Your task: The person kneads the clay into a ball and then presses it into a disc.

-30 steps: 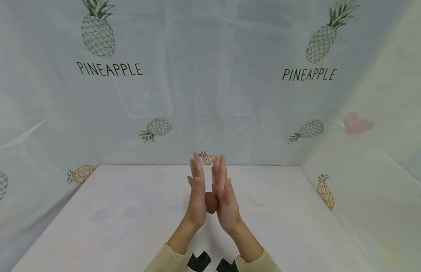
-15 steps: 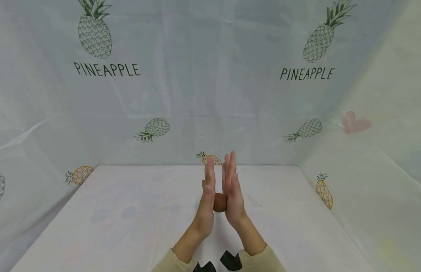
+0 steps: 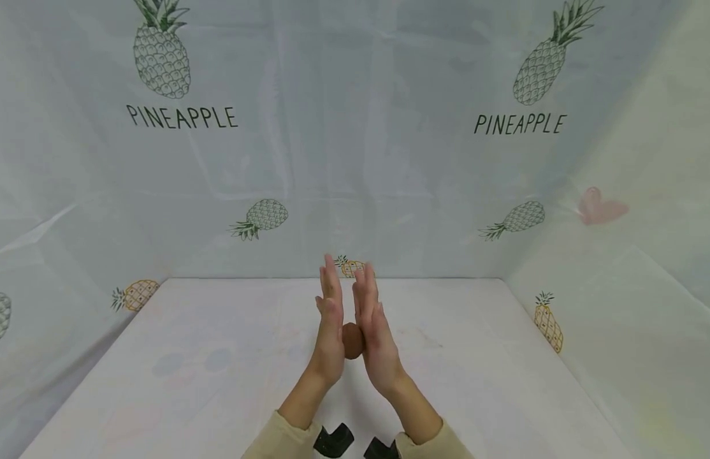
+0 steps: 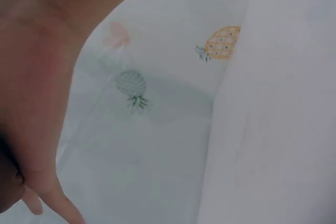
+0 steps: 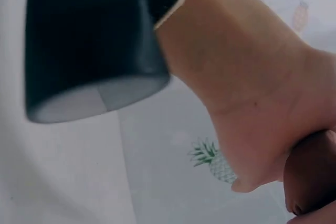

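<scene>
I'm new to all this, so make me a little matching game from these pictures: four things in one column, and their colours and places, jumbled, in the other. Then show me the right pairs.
Things
1. Tabletop
2. Ball
3. Left sleeve
4. Heart print

Colours and places
A. Brown, between the left hand and the right hand
B. Pink, on the sheet at the right of the head view
C. White, below the hands
D. Cream, at the bottom edge of the head view

Right pairs
1-C, 2-A, 3-D, 4-B
</scene>
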The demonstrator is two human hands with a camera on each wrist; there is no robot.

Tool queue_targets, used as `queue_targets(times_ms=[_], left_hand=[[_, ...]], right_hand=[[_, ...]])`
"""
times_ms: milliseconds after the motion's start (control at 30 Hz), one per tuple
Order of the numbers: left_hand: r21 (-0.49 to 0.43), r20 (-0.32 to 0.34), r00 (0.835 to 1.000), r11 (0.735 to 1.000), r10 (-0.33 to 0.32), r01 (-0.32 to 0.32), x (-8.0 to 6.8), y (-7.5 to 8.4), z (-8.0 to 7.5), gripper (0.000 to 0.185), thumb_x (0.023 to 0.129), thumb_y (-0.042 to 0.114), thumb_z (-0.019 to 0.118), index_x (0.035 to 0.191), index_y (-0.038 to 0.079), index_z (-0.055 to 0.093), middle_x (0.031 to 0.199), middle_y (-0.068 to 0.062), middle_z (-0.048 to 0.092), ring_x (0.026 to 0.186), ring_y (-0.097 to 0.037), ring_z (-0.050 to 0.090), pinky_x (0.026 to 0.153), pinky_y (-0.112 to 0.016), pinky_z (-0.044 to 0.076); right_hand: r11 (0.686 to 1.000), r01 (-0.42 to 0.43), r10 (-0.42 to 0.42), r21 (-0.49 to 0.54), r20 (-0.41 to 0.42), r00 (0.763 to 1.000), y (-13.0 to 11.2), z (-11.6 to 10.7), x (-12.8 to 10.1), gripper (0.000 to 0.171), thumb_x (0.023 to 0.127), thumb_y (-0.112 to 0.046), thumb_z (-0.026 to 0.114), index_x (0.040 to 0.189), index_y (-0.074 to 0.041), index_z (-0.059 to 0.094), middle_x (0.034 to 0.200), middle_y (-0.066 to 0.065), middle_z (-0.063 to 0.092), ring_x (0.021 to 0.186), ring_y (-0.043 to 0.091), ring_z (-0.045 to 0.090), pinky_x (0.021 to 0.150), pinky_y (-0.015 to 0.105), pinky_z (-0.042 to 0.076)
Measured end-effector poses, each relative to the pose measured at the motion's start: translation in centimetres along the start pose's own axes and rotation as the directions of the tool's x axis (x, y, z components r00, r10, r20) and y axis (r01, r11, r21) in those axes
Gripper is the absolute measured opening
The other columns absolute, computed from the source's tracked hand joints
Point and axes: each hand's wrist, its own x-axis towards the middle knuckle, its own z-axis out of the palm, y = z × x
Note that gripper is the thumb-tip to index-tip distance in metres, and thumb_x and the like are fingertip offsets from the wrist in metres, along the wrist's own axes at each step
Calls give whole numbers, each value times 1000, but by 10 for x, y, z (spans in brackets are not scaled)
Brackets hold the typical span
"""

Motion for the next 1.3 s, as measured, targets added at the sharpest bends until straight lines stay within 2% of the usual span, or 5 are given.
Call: queue_targets(times_ms=[467, 667, 867, 1100, 1300], left_hand=[[-24, 102, 995, 999, -18, 21, -10, -5, 22, 59, 114, 42, 3, 170, 30, -13, 176, 16, -19, 161, -13, -24, 118, -68, -26], [-18, 125, 989, 997, 83, -81, -14, 1, 27, 60, 114, 44, 5, 171, 29, -10, 178, 12, -15, 163, -19, -21, 120, -68, -23], [93, 82, 980, 978, 181, -188, -13, 9, 22, 71, 113, 55, 4, 171, 17, -9, 179, 4, -14, 163, -32, -20, 121, -69, -18], [65, 1, 997, 995, 78, -78, -4, 10, 4, 67, 110, 61, 5, 170, 35, -12, 177, 13, -18, 161, -14, -25, 120, -62, -27], [54, -52, 998, 998, 18, -15, 2, 4, -3, 69, 108, 66, 6, 169, 38, -13, 176, 13, -21, 160, -16, -29, 117, -64, -30]], right_hand=[[998, 45, -51, -42, -151, 987, -7, -25, 3, 61, 112, -53, 3, 169, -40, -12, 178, -8, -10, 164, 24, -13, 124, 65, -16], [999, 14, -9, 29, -160, 987, 0, -28, 5, 60, 112, -53, 6, 168, -44, -12, 177, -11, -12, 163, 17, -16, 127, 64, -10], [990, -27, 34, 136, -51, 998, 6, -19, 5, 59, 113, -52, 0, 168, -40, -18, 177, -6, -17, 163, 19, -19, 129, 57, -4], [993, -74, 72, 91, 26, 997, 7, -5, 2, 60, 112, -52, -3, 168, -37, -20, 178, -3, -12, 164, 24, -11, 128, 61, -10], [995, -57, 56, 82, 14, 998, 0, -1, 2, 63, 112, -54, -2, 168, -34, -19, 178, -2, -12, 164, 26, -17, 127, 62, -15]])
